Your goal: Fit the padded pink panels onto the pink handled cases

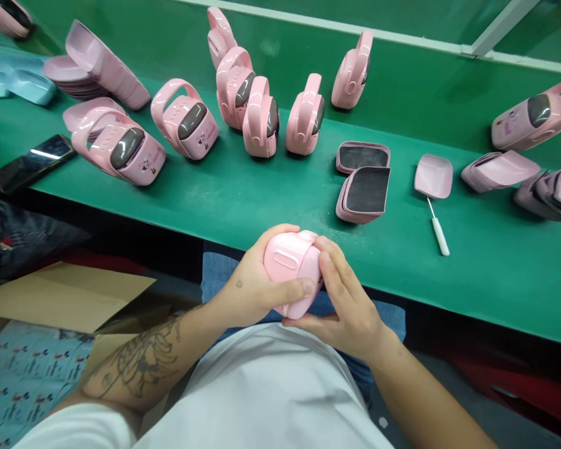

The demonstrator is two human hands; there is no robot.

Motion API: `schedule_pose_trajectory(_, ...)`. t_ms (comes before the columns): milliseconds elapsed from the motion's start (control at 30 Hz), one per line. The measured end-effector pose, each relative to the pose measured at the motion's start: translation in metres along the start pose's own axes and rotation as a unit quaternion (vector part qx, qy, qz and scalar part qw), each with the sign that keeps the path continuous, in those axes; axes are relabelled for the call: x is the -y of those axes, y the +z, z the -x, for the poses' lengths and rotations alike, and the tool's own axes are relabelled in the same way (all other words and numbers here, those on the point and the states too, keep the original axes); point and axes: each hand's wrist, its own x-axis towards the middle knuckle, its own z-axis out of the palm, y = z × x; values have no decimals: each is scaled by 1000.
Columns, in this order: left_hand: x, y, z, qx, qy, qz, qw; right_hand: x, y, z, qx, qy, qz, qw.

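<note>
Above my lap, at the bench's front edge, both hands grip a rounded pink plastic case [287, 259] with a raised oval ridge on its upper face. My left hand [262, 280] wraps its left side, the thumb lying across the front. On the right side, the fingers of my right hand [348, 299] press the edge while its thumb sits below. The underside of the case is hidden. Beyond my hands, two stacks of pink panels stand close together, a dark-faced front stack [365, 193] and a smaller dark-faced stack [362, 156] behind it.
Handled pink cases with dark windows, such as one [191, 125], line the green bench [243, 199]. A white-handled screwdriver [439, 236] touches a pink shell [433, 176]. A phone [35, 162] lies left. Below is an open cardboard box [70, 296] of blue printed packs.
</note>
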Motion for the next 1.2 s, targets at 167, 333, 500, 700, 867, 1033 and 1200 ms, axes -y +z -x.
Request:
schedule_pose_trajectory(167,3,1,1,-5,6,4,1000,0,-3,-3,0,-18,1,1000)
schedule_pose_trajectory(333,5,1,3,-7,17,7,1000,2,-2,-1,-2,-25,6,1000)
schedule_pose_trajectory(500,4,1,6,2,26,-13,1000,5,0,5,-12,-24,25,999)
schedule_pose_trajectory(700,5,1,6,12,35,-21,999,8,-3,7,4,2,21,1000)
schedule_pose_trajectory(867,7,0,9,9,9,-21,1000,13,-6,6,20,6,2,1000)
schedule_pose_trajectory(1033,7,1,13,-3,13,-26,1000,18,-10,5,35,7,-1,999)
schedule_pose_trajectory(1200,10,2,12,-19,51,-38,998,14,-11,2,36,-2,11,999)
